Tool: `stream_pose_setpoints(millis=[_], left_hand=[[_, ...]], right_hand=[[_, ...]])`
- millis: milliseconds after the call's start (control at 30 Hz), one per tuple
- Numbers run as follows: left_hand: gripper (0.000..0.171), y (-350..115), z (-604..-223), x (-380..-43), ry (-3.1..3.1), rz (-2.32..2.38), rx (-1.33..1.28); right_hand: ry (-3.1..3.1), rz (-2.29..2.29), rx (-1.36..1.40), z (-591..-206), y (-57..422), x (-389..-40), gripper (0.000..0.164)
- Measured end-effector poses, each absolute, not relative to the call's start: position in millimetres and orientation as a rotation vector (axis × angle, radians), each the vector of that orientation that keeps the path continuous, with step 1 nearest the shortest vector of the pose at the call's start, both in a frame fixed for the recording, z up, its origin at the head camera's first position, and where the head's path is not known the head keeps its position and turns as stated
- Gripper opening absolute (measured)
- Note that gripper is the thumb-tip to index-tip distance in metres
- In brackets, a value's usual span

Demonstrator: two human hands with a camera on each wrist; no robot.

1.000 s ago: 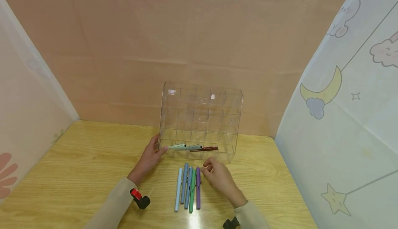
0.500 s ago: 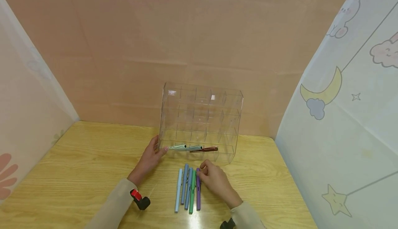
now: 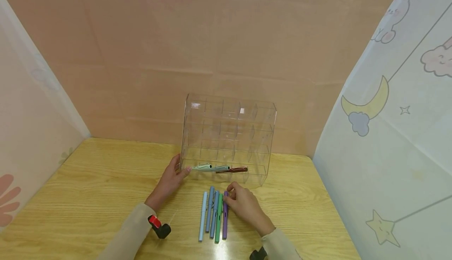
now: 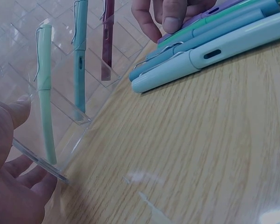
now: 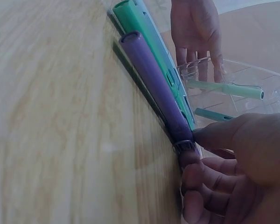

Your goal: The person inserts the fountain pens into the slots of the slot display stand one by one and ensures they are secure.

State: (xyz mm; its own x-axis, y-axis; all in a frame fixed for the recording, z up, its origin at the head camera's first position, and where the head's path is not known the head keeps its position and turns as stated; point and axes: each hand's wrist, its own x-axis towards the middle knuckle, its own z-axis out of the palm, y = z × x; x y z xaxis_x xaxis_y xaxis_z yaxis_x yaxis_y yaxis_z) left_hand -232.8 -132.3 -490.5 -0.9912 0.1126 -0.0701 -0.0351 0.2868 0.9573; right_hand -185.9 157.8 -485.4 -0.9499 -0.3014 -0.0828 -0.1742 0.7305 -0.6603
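Nearest you, the wood-grained table (image 3: 300,201) catches a bright glare below the row of pens (image 3: 218,219). Your right hand (image 3: 245,205) pinches the purple pen (image 3: 225,222) by its clip end; it lies on the wood, rightmost in that row. Beyond, your left hand (image 3: 171,179) grips the left edge of the clear rack (image 3: 183,134), before a creased peach backdrop (image 3: 226,36) between pale printed sheets (image 3: 395,134).

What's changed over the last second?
The right-hand grip moved left and now pinches the purple pen at its rack-side end. Unchanged: the left-hand grip holds the clear rack by its side, with three pens in its bottom row.
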Motion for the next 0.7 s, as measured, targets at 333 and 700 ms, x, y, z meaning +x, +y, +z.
stream_pose_setpoints(millis=[333, 700], left_hand=[[0.079, -133.9, -492.2, -232.3, 2.417, 1.800, 0.053], [0.079, -132.4, -488.3, -231.4, 2.412, 1.800, 0.044]], right_hand=[[2.727, -0.944, -0.363, -478.3, 162.4, -186.3, 0.028], [2.815, -0.803, -0.376, -472.9, 159.3, -187.4, 0.022]])
